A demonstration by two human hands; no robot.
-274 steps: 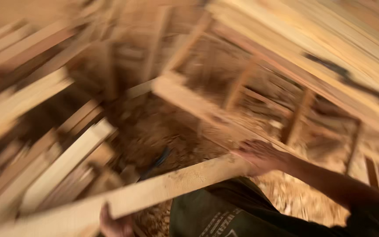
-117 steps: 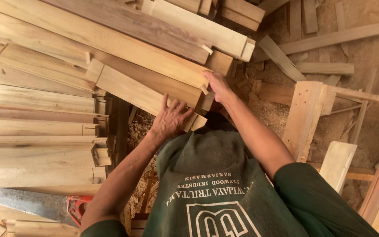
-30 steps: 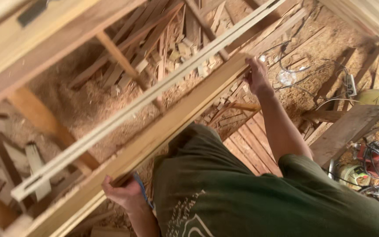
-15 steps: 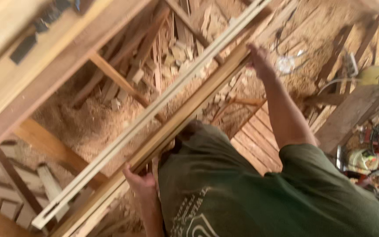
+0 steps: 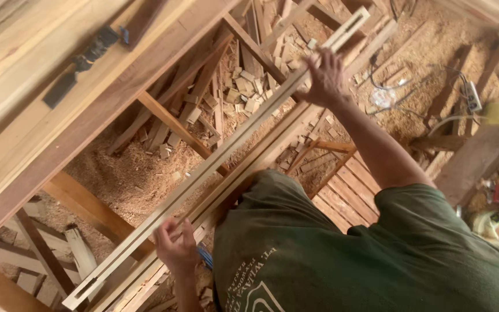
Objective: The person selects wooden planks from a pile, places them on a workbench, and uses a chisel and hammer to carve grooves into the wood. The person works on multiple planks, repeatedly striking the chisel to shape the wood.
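Note:
A long pale wooden slat [image 5: 226, 153] with slots near both ends runs diagonally from lower left to upper right. My left hand [image 5: 174, 245] grips it low down, near my green shirt. My right hand [image 5: 326, 78] holds it far along, near the upper end, arm stretched out. Just under it lie more long pale boards [image 5: 261, 164], stacked along the same diagonal.
A wide wooden bench top [image 5: 59, 86] with a dark clamp-like piece [image 5: 82, 63] crosses the upper left. Below, sawdust and wood offcuts [image 5: 244, 92] cover the floor. Cables and a power strip [image 5: 472, 95] lie upper right; tools [image 5: 498, 222] sit at the right edge.
The view has swung since a second ago. The slotted slat now lies above the stacked boards, and my right hand has moved from the wide board onto the slat.

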